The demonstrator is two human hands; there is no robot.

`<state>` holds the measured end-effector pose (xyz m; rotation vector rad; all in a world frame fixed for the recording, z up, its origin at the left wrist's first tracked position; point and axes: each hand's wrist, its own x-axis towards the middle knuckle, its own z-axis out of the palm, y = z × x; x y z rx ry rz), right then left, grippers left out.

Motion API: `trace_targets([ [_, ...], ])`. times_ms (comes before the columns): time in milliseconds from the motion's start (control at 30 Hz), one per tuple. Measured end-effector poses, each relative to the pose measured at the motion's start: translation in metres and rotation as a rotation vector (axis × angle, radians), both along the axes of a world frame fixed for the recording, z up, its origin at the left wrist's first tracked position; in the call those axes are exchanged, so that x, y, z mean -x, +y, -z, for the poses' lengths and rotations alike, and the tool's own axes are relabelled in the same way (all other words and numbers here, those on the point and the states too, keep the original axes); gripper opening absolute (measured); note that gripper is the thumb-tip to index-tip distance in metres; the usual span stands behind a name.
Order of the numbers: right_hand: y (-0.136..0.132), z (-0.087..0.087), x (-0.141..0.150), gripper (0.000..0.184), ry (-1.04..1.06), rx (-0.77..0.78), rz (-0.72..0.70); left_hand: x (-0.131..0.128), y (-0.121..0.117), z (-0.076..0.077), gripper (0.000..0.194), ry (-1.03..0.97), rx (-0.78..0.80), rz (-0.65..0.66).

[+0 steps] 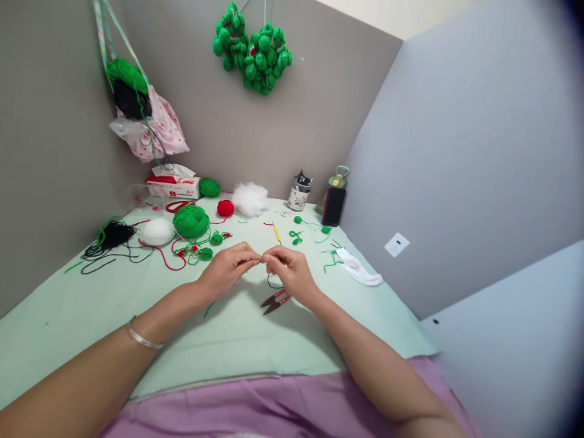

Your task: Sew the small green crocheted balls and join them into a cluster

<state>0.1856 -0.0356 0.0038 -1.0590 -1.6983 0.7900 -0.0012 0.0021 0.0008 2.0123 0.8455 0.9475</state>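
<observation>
Over the middle of the table, my left hand [230,266] and my right hand [292,271] meet at their pinched fingertips. What sits between the left fingers is too small and covered to make out. A thin black yarn [269,281] curves down from under my right hand, which seems to pinch it. Just below that hand lie thread snips [275,300] with red handles and dark blades, partly covered by it. Beyond the fingertips rests a crochet hook [276,232] with a yellow handle. Small green crocheted pieces [206,253] with red bits lie left of my hands.
Left on the table are a green yarn ball [191,221], a white ball [157,232], black yarn [117,233] and red scissors [180,206]. Behind lie a red ball [225,208] and white stuffing [250,199]. A phone [334,206] leans at right, beyond a white cloth piece [360,269].
</observation>
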Motion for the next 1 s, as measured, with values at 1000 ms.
trace_targets([
  [1000, 0.014, -0.013, -0.024, 0.027, 0.193, 0.278, -0.055, 0.020, 0.020, -0.007, 0.033, -0.465, 0.347, -0.138],
])
